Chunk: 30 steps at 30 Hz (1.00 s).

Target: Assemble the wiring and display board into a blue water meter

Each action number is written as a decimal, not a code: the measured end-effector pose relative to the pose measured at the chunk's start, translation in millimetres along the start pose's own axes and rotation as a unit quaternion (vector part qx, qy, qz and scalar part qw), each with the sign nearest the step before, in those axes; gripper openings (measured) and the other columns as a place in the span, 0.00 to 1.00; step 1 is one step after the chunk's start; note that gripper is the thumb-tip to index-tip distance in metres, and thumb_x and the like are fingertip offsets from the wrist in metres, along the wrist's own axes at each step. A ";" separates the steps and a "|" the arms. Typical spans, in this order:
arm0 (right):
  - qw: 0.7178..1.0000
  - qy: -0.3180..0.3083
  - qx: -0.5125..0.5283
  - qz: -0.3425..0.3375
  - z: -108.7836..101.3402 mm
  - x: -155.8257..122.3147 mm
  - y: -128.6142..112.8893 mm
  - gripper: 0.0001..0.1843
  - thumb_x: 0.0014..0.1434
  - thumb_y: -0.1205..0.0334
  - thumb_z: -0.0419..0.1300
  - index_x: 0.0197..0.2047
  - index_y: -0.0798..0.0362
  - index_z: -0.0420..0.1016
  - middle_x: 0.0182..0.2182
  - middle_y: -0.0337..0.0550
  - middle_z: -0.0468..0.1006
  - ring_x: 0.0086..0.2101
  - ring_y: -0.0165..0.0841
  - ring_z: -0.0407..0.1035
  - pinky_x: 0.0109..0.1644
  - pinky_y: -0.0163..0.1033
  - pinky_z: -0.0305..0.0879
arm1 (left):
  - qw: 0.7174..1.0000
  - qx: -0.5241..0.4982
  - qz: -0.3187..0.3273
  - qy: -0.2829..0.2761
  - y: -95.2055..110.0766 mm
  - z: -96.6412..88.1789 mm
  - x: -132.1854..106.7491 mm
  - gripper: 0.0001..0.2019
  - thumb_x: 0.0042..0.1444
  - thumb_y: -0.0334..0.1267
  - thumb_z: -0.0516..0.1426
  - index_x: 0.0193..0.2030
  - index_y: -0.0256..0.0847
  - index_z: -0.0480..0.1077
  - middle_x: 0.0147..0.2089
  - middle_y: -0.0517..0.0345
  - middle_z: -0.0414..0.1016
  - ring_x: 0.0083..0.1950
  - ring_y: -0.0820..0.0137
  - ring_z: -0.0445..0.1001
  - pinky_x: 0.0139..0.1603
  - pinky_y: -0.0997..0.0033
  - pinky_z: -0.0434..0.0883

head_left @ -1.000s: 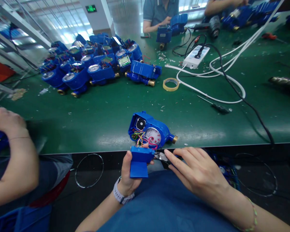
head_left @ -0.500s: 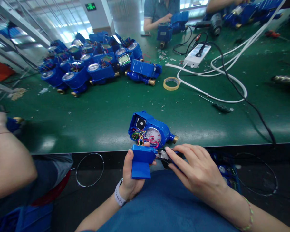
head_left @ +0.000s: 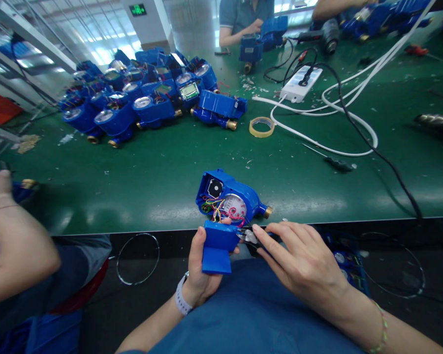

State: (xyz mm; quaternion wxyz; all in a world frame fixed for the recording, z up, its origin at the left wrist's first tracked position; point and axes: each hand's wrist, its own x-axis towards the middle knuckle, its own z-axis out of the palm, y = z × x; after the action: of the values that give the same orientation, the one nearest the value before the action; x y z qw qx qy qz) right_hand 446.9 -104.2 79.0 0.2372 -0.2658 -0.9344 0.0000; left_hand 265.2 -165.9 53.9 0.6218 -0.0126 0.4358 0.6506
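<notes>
My left hand (head_left: 201, 265) grips a blue plastic cover (head_left: 221, 238) with a bent, L-shaped outline, just off the table's front edge. My right hand (head_left: 299, 250) is closed round a pair of pliers (head_left: 250, 236), probably cutters; their handles are mostly hidden under the fingers. The jaws touch the cover's right edge. Behind the cover a blue water meter (head_left: 239, 194) lies opened on the table, its round dial and a black square part showing. Red, yellow and other thin wires (head_left: 217, 210) run from its housing toward the cover.
Many blue meters (head_left: 151, 105) are heaped at the back left. Tape (head_left: 262, 127), a screwdriver (head_left: 335, 163), a power strip (head_left: 301, 83) and white cable (head_left: 317, 143) lie to the right. A co-worker's arm (head_left: 18, 241) is at the left; another person (head_left: 243, 24) sits opposite.
The cover has shifted very slightly to the right in my left hand. A small pale bit now shows above my right hand at the table edge. The pliers stay at the cover's edge.
</notes>
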 end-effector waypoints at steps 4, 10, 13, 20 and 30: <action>1.000 -0.011 0.009 -0.005 -0.2 1.7 0.3 0.14 0.67 0.70 0.55 0.55 0.63 0.72 0.41 0.53 0.75 0.40 0.45 0.68 0.40 0.47 0.61 | 1.000 -0.005 0.006 -0.001 -0.9 -0.8 -0.6 0.27 0.42 0.58 0.68 0.40 0.35 0.79 0.36 0.51 0.82 0.31 0.65 0.79 0.29 0.72 0.77; 1.000 -0.021 0.021 -0.002 1.4 0.5 1.7 0.15 0.68 0.70 0.55 0.55 0.63 0.72 0.41 0.54 0.75 0.40 0.45 0.69 0.40 0.47 0.64 | 1.000 -0.004 -0.004 -0.014 -1.2 -1.7 0.9 0.28 0.43 0.57 0.68 0.41 0.34 0.79 0.34 0.50 0.82 0.30 0.66 0.79 0.29 0.72 0.78; 0.999 -0.025 0.031 0.000 1.1 -0.7 2.5 0.15 0.67 0.70 0.56 0.55 0.63 0.72 0.41 0.53 0.75 0.39 0.45 0.70 0.39 0.47 0.65 | 1.000 0.001 -0.001 -0.002 -1.5 -0.9 1.2 0.28 0.41 0.58 0.69 0.40 0.34 0.79 0.34 0.50 0.82 0.30 0.66 0.79 0.29 0.72 0.78; 0.997 -0.020 0.073 0.018 2.1 -3.4 5.3 0.16 0.69 0.67 0.54 0.57 0.63 0.70 0.40 0.52 0.76 0.37 0.41 0.71 0.38 0.45 0.70 | 1.000 0.009 0.006 -0.012 -2.6 -0.5 0.1 0.27 0.43 0.58 0.68 0.40 0.35 0.79 0.36 0.50 0.82 0.33 0.63 0.80 0.30 0.71 0.77; 0.980 -0.035 0.177 0.080 -3.2 -7.2 15.9 0.16 0.70 0.64 0.54 0.57 0.58 0.71 0.42 0.49 0.77 0.39 0.37 0.72 0.41 0.42 0.73 | 0.999 0.004 -0.006 -0.047 0.5 -0.8 2.3 0.27 0.46 0.59 0.66 0.41 0.36 0.78 0.35 0.47 0.82 0.34 0.62 0.80 0.33 0.71 0.76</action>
State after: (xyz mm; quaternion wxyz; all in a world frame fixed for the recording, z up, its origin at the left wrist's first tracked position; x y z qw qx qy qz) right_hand 461.7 -94.5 76.6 0.2471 -0.2937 -0.9029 0.1936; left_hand 263.9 -164.5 52.4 0.6456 0.0178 0.4090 0.6447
